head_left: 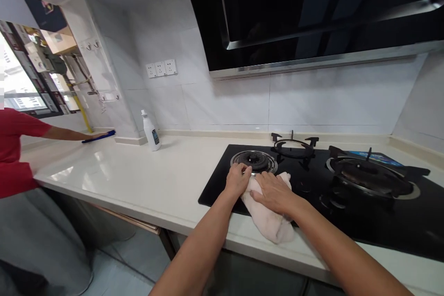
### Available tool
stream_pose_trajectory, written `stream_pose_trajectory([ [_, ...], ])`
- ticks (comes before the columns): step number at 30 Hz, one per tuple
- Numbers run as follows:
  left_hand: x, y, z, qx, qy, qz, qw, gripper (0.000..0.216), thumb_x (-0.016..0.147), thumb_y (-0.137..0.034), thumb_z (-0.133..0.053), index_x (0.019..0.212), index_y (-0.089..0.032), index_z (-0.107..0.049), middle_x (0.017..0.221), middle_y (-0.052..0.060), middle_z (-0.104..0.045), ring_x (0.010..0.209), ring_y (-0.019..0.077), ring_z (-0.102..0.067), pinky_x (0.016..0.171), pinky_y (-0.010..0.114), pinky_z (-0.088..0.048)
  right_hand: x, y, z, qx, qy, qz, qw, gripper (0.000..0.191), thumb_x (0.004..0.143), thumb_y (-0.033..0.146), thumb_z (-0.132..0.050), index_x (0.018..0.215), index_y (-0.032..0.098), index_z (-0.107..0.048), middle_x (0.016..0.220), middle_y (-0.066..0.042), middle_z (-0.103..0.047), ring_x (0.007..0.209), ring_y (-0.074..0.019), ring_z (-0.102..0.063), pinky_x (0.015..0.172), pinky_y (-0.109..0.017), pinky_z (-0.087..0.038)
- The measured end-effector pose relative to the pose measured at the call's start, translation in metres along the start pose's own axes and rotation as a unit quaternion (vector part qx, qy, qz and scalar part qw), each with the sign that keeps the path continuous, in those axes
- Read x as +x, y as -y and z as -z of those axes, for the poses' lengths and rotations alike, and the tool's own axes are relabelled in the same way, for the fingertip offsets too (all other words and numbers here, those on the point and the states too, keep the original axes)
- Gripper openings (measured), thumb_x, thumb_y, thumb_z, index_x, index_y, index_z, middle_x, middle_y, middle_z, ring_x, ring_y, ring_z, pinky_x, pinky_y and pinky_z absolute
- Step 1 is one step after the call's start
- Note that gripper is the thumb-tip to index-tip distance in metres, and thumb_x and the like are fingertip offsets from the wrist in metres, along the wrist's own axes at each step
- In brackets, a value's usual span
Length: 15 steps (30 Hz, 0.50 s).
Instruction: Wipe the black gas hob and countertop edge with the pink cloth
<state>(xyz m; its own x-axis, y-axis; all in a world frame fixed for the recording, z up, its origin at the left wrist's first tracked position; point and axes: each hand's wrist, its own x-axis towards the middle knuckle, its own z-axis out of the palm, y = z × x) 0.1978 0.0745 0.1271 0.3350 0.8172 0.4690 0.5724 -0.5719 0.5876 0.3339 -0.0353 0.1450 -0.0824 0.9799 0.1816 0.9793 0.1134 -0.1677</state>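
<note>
Fingers of the right hand (274, 189) hold the cloth (268, 219) over the stove's (220, 184) front edge; those of the left hand (238, 179) bend narrowly at the left burner (255, 159), grip unclear. Wiping seems under way: that burner is bare; the right burner (373, 178), its rack (412, 172) on, appears undone.

Cloth (268, 222) over front edge of cooktop (217, 188), bottle (150, 132) left

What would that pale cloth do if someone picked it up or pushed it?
The pale cloth would probably flop when lifted, since it lies in soft folds across the front edge of the cooktop. It would likely bunch rather than slide stiffly if pushed, as it looks gathered beneath the right hand.
</note>
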Motion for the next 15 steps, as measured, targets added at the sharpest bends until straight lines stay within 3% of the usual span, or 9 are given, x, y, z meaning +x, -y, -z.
stream_pose_trajectory([
  [5,-0.001,-0.002,0.001,0.0,0.01,-0.014,1.0,0.021,0.098,-0.03,-0.056,0.086,-0.021,-0.07,0.089,0.003,-0.066,0.093,0.0184,-0.062,0.087,0.03,-0.05,-0.057,-0.014,0.015,0.042,0.008,0.015,0.999,0.018,0.094,0.04,-0.043,0.093,0.023,-0.049,0.105,-0.006,-0.057,0.099,-0.0226,-0.05,0.092,-0.041,-0.04],
  [9,-0.001,-0.003,-0.001,0.001,0.025,-0.019,1.0,0.019,0.097,-0.032,-0.059,0.086,-0.022,-0.07,0.087,0.002,-0.065,0.09,0.0183,-0.063,0.086,0.029,-0.05,-0.094,-0.019,0.026,0.065,0.022,0.004,0.998,0.008,0.089,0.029,-0.042,0.094,0.025,-0.047,0.104,-0.005,-0.056,0.097,-0.0207,-0.051,0.09,-0.037,-0.041],
  [15,-0.003,-0.006,-0.002,0.006,0.031,-0.018,0.999,0.018,0.097,-0.03,-0.059,0.086,-0.022,-0.071,0.089,0.003,-0.065,0.092,0.0199,-0.064,0.087,0.031,-0.05,-0.126,-0.027,0.012,0.104,-0.001,-0.046,0.994,0.026,0.082,0.029,-0.048,0.108,0.03,-0.053,0.125,-0.005,-0.056,0.12,-0.0258,-0.049,0.103,-0.041,-0.039],
])
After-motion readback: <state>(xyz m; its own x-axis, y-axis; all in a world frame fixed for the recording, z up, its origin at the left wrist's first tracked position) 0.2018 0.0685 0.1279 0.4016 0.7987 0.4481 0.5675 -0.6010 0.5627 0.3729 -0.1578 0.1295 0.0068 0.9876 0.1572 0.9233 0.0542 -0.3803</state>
